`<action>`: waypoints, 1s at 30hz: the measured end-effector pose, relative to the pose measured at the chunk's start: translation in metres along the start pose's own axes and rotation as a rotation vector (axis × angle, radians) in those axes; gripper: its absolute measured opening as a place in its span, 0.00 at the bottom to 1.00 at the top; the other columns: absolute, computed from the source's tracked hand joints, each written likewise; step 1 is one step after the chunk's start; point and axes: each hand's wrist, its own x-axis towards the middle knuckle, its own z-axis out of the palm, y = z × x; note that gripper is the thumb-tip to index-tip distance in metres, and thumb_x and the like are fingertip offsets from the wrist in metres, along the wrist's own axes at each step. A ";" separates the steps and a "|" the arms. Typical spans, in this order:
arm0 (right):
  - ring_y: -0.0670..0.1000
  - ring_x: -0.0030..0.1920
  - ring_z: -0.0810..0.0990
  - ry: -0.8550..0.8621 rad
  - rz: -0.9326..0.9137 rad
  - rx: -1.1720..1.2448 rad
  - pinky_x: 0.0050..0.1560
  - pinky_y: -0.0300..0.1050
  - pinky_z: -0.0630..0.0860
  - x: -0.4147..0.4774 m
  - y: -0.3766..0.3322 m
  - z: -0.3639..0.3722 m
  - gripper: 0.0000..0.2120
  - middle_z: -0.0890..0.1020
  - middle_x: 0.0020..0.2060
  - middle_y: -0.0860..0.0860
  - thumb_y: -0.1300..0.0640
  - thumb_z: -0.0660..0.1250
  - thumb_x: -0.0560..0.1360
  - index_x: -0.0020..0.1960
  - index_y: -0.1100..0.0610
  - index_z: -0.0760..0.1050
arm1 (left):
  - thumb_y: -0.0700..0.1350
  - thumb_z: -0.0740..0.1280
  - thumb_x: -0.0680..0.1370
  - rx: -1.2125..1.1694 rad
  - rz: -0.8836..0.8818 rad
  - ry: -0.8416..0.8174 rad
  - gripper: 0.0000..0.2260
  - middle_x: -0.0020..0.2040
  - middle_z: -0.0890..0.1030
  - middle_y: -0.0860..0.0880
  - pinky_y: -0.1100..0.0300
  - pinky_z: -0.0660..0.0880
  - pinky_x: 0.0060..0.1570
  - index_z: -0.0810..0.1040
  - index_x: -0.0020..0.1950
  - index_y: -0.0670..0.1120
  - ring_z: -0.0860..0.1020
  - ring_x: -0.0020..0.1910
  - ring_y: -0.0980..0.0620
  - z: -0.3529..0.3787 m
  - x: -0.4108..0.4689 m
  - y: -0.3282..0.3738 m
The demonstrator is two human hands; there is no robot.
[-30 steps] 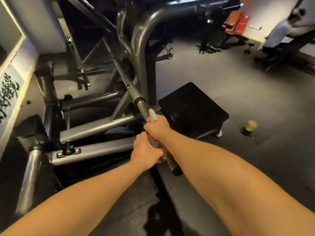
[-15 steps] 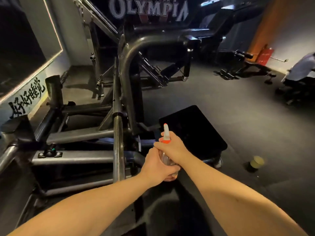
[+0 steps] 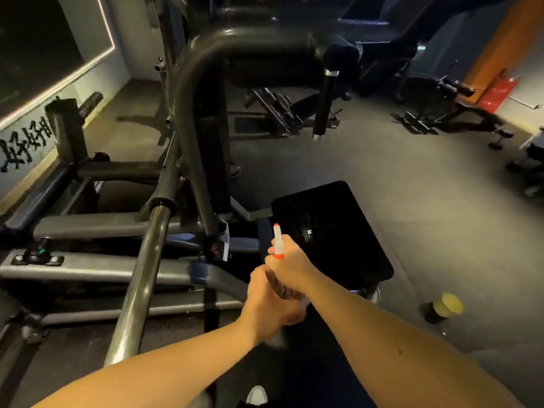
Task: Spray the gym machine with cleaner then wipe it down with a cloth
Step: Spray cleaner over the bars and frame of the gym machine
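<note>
head view shows us both hands closed around the spray bottle (image 3: 277, 235), held in front of the gym machine (image 3: 188, 92) just beside its black pad (image 3: 332, 231). our right hand (image 3: 290, 267) wraps the neck under the orange and white spray head, and our left hand (image 3: 269, 304) grasps the lower body. we judge the bottle to be light, thin-walled plastic that gives a little when squeezed and may be slick if wet, so the neck is the best place to hold it, with a finger on the trigger and the other hand steadying the base. the machine's steel tubes, such as the slanted bar (image 3: 141, 275), are rigid and will take firm wiping. our fingers hide most of the bottle, so we cannot tell its fill level or whether a finger is on the trigger. we see no cloth. the dim light blurs the frame's far parts, and a small cup (image 3: 444, 304) stands on the floor to the right.
</note>
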 end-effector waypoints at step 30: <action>0.54 0.52 0.81 -0.294 -0.660 -0.054 0.58 0.56 0.80 0.140 -0.118 -0.108 0.12 0.81 0.51 0.50 0.54 0.69 0.76 0.59 0.51 0.74 | 0.48 0.86 0.62 0.060 0.089 0.849 0.38 0.53 0.83 0.51 0.44 0.83 0.52 0.70 0.66 0.46 0.84 0.54 0.48 0.034 0.151 0.140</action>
